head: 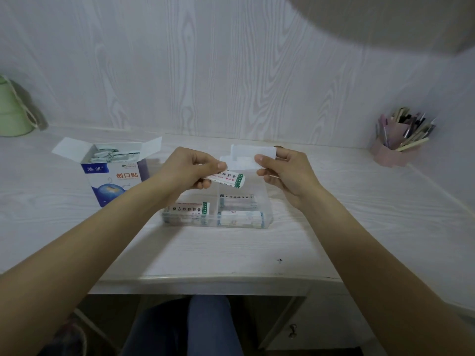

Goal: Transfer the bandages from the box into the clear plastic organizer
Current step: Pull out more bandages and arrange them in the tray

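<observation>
left hand (191, 168) grip on bandage (227, 179), long axis sloping down-right over organizer (267, 217)

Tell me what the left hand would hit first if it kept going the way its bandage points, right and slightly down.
Probably the right hand, just across from the left hand and its bandage; depth is unclear.

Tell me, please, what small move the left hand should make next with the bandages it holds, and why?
Probably lower the left hand and lay its bandages into the organizer. The stack hangs above the far compartments, the near ones already hold bandages, and the right hand holds the lid up out of the way.
</observation>
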`<action>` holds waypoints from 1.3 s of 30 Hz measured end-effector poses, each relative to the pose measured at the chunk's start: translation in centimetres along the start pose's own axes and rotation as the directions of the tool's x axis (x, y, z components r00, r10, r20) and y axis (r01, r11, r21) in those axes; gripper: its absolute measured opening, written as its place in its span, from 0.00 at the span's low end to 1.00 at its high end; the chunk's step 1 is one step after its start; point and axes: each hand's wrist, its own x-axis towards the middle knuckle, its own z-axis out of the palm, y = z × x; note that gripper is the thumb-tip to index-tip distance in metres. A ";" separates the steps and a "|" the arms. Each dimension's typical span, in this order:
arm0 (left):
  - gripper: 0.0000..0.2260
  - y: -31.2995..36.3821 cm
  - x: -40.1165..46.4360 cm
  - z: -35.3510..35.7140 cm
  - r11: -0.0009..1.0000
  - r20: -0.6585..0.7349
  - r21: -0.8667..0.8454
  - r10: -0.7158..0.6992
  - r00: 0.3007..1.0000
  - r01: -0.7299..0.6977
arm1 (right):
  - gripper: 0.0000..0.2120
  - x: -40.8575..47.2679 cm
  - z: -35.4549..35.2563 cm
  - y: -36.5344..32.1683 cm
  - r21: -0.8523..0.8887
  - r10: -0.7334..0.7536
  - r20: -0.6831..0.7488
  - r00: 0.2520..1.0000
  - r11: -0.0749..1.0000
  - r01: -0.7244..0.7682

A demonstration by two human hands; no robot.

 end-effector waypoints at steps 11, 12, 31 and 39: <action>0.06 -0.4 0.5 0.2 0.996 -0.019 0.082 0.040 0.999 -0.038 | 0.08 -0.3 0.1 -0.1 -0.160 0.076 0.178 0.981 0.986 -0.047; 0.06 -0.5 0.6 0.1 0.995 -0.026 0.086 0.047 0.999 -0.044 | 0.08 -0.2 0.2 -0.1 -0.096 0.105 0.197 0.975 0.991 -0.087; 0.02 -1.1 1.1 -0.7 0.985 -0.222 0.059 0.169 0.960 -0.160 | 0.11 1.5 0.1 1.3 -0.245 0.115 0.042 0.992 0.964 -0.102; 0.02 -1.1 1.7 -1.2 0.982 -0.284 0.037 0.189 0.940 -0.187 | 0.14 1.4 1.7 2.6 -0.772 -0.004 0.149 0.989 0.624 0.119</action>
